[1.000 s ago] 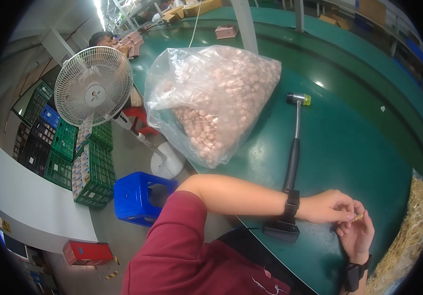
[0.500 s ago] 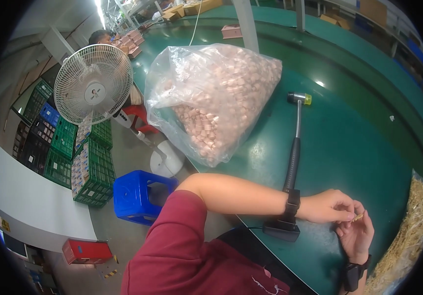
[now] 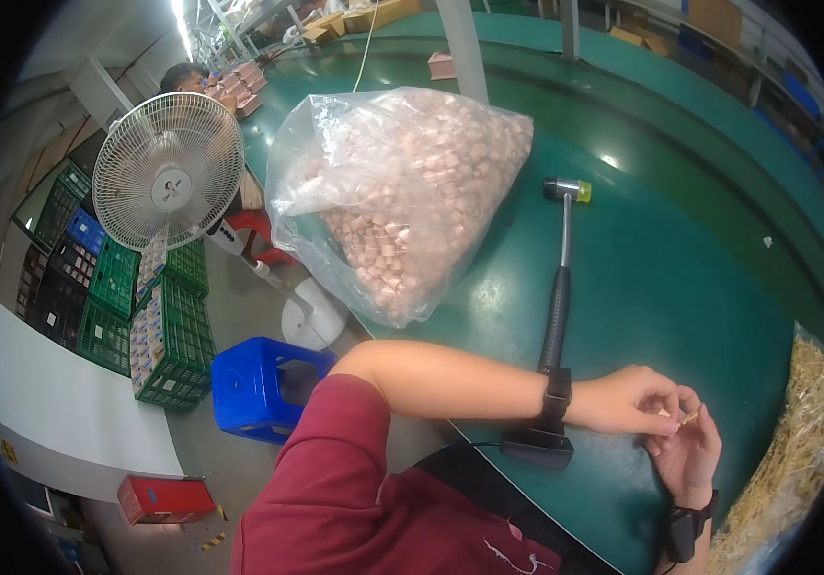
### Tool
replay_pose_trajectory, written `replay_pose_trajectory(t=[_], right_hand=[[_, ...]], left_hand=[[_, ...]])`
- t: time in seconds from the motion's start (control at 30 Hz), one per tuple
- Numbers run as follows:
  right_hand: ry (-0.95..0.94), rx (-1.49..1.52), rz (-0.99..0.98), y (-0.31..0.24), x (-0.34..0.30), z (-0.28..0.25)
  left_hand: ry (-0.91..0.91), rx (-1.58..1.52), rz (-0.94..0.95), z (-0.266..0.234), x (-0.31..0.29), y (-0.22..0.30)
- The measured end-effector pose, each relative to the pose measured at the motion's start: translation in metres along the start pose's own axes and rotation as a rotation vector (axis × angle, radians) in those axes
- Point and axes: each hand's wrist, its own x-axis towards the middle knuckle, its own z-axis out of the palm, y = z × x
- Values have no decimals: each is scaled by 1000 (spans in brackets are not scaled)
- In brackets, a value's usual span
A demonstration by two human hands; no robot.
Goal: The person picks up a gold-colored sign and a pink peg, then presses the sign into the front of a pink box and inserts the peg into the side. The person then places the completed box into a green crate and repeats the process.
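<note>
**Two hands meet over a green tabletop (image 3: pixel 671 278), fingertips on one tiny piece**

The tabletop runs away from the person, and the biggest load on it is a clear plastic bag (image 3: pixel 431 192) packed with small copper-pink blocks. At the right rim of the view lies a mass of thin straw-coloured pieces (image 3: pixel 784 460), with clear film along its edge. Between the two, a mallet (image 3: pixel 555 307) with a black-and-yellow head lies at length, its handle running down behind the person's left wrist.

The left hand (image 3: pixel 623 398) reaches across from the left, its grip drawn together, thumb and forefinger pinching at the near end of a small gold-coloured piece (image 3: pixel 689 419). The right hand (image 3: pixel 688 465) comes up from below with palm turned inward and fingers curled; its fingertips meet the piece's far end, though I cannot tell whether that grip pinches too.

The piece sits above the tabletop, between both sets of fingertips. It looks slim, light and probably stiff, perhaps slick if metal. Something so short is best taken by its two ends with fingertip pads, lightly, since a hard squeeze could flick it away.
</note>
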Motion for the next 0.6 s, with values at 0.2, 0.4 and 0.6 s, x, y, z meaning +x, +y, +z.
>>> replay_pose_trajectory(t=[0.2, 0.4, 0.6], right_hand=[[-21, 16, -21, 1, -1, -6], [-20, 1, -29, -2, 2, -8], [-41, -4, -6, -6, 14, -11]], left_hand=[[8, 15, 5, 1, 3, -3], [-9, 7, 1, -2, 7, -6], [-29, -8, 1, -12, 14, -8]])
